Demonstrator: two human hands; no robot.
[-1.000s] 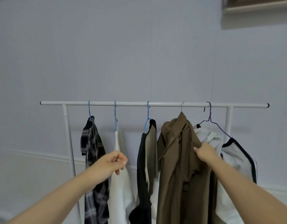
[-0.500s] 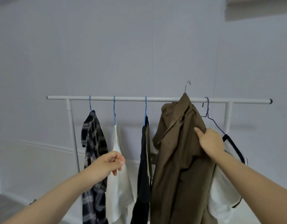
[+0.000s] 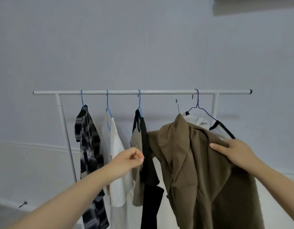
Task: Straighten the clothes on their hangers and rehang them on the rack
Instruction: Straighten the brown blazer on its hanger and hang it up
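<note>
A white clothes rack (image 3: 159, 92) spans the view. My right hand (image 3: 233, 152) grips the shoulder of a brown shirt (image 3: 192, 162), whose silver hanger hook (image 3: 177, 105) is off the rail and just below it. My left hand (image 3: 129, 160) hovers with curled fingers in front of the hanging clothes, holding nothing. On blue hangers hang a plaid shirt (image 3: 88, 146), a white top (image 3: 116, 154) and a black-and-tan garment (image 3: 143, 146). A white garment with black trim (image 3: 222, 128) hangs crooked on a purple hanger (image 3: 198, 106) behind the brown shirt.
A plain grey wall stands right behind the rack. The rack's white uprights (image 3: 63, 126) stand near each end. A small dark object (image 3: 23, 204) lies on the floor at lower left.
My right hand lifted the brown shirt's hanger off the rail and brought the shirt down and toward me. My left hand drifted right, toward the black-and-tan garment.
</note>
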